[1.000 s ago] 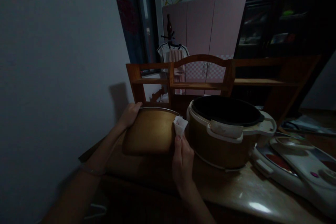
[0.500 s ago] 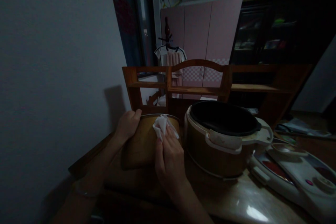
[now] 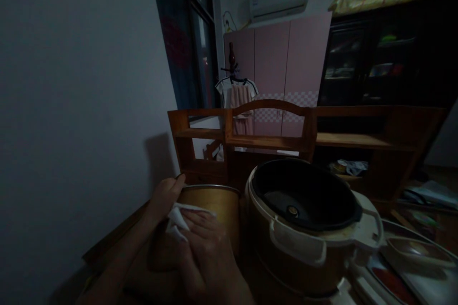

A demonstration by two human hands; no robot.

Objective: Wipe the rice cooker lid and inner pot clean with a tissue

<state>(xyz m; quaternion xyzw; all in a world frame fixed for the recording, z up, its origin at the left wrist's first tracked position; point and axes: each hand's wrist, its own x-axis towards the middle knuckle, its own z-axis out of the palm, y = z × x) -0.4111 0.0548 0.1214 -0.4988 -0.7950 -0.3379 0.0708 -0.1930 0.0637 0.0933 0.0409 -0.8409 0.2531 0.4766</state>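
Observation:
A gold-brown inner pot (image 3: 223,202) with a thin silvery rim is tilted on the table, its outer side towards me. My left hand (image 3: 166,198) grips its rim at the upper left. A crumpled white cloth or tissue (image 3: 177,223) lies under my right hand (image 3: 207,243), whose fingers press it against the pot's side near my left hand. Just right of the pot stands a rice cooker body (image 3: 296,248) with a white front handle and no lid on it. Its dark inside shows a small round piece at the bottom.
The cooker's detached lid (image 3: 404,262) lies at the right on the table. Behind stands a wooden shelf rack (image 3: 268,142), with a few small items (image 3: 352,167) in its right compartment. A plain wall (image 3: 89,105) closes off the left side.
My right hand has slid the white cloth leftwards across the pot's side, towards my left hand. The left hand still holds the rim. The view has tilted up, so things sit lower.

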